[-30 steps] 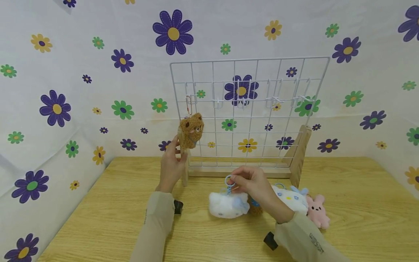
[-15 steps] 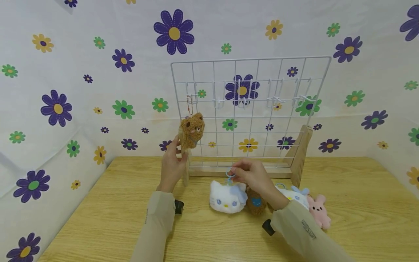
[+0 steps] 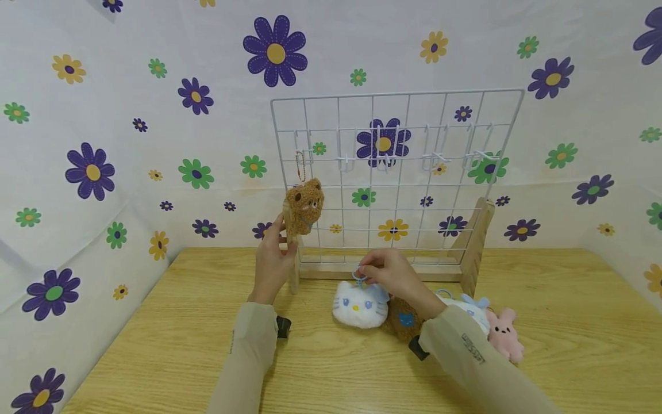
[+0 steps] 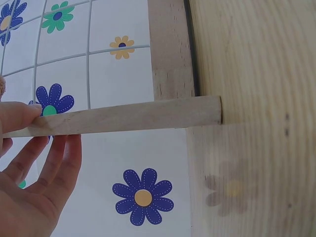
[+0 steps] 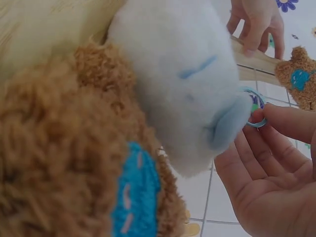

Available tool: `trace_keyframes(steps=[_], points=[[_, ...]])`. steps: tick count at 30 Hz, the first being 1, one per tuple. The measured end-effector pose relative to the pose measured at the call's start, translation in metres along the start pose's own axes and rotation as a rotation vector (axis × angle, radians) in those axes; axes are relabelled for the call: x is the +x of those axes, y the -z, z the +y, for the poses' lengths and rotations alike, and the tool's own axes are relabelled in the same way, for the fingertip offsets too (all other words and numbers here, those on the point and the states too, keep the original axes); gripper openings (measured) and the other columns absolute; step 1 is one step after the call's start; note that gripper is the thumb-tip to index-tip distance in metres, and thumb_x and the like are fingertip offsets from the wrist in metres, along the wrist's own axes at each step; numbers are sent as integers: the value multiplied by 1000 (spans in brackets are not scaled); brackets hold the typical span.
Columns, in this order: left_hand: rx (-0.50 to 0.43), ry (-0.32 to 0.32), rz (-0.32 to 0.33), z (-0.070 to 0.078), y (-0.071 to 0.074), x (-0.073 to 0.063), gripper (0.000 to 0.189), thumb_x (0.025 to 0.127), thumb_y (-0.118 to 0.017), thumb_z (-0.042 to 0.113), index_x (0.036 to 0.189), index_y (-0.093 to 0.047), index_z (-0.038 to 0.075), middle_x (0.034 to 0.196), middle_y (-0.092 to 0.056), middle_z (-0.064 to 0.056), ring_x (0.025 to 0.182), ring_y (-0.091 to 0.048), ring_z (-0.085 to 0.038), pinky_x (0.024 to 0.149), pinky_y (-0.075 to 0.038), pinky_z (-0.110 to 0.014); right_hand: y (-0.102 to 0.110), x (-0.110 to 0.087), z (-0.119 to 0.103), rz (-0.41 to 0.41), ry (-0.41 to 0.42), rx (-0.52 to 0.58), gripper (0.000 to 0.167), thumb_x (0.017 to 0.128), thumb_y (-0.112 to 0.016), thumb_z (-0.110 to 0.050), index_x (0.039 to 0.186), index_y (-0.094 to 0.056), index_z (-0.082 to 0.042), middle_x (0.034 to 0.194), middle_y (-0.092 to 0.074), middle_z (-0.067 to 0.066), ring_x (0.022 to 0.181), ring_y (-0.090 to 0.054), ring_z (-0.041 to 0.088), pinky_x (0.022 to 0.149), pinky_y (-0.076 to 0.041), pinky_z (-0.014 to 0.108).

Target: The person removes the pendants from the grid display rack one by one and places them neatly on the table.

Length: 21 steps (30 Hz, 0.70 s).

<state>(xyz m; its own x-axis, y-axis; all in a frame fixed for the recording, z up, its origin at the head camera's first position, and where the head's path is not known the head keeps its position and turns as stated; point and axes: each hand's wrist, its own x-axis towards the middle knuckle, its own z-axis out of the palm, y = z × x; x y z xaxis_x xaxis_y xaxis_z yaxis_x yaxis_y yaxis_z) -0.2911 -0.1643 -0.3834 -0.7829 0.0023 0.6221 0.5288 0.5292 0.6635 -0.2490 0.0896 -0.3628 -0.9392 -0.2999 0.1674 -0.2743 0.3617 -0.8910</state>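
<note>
My right hand [image 3: 394, 277] pinches the blue ring [image 5: 253, 90] of a white plush cat keychain [image 3: 359, 307]. The cat hangs upright from it, face toward me and a pale blue bow at its ear. With thumb on one side and fingers on the other, my left hand [image 3: 271, 261] holds the wooden side post [image 4: 148, 116] of a white wire grid rack [image 3: 369, 185]. Just above that hand, a curly brown bear keychain [image 3: 305, 206] hangs by its bead chain from the leftmost hook. Another brown bear [image 3: 405, 319] lies by my right hand, partly hidden by the arm.
A second white plush [image 3: 470, 313] with a blue bow and a pink plush [image 3: 505, 336] lie right of my right forearm on the wooden table [image 3: 155, 345]. Several white hooks [image 3: 385, 156] jut from the grid. A flowered cloth [image 3: 222, 132] stands behind.
My right hand has raised the white cat by its ring and moved slightly toward the rack; its face has swung upright. My left hand stays on the post.
</note>
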Motion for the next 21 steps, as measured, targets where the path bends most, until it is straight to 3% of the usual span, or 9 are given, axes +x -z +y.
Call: trace_keyframes(steps=[7, 13, 21], points=[[13, -3, 5, -1, 0, 1, 61, 95, -65, -4, 151, -42, -3, 128, -59, -26, 96, -65, -37, 73, -61, -47, -2, 4, 4, 4, -21, -59, 8, 96, -62, 6, 91, -69, 9, 89, -74, 18, 76, -72, 29, 69, -62, 33], [18, 6, 2, -1, 0, 0, 62, 94, -66, -4, 151, -41, -3, 129, -59, -26, 96, -65, -36, 74, -61, -46, -4, 5, 7, -17, 14, -100, 9, 94, -63, 9, 88, -69, 9, 85, -73, 15, 75, -71, 27, 65, -61, 32], [19, -1, 6, -1, -1, 0, 62, 94, -66, -5, 151, -42, -3, 129, -59, -25, 96, -65, -36, 74, -61, -46, -8, 5, 7, -100, 41, -50, 8, 94, -61, 11, 90, -68, 11, 85, -72, 18, 76, -71, 30, 67, -62, 34]])
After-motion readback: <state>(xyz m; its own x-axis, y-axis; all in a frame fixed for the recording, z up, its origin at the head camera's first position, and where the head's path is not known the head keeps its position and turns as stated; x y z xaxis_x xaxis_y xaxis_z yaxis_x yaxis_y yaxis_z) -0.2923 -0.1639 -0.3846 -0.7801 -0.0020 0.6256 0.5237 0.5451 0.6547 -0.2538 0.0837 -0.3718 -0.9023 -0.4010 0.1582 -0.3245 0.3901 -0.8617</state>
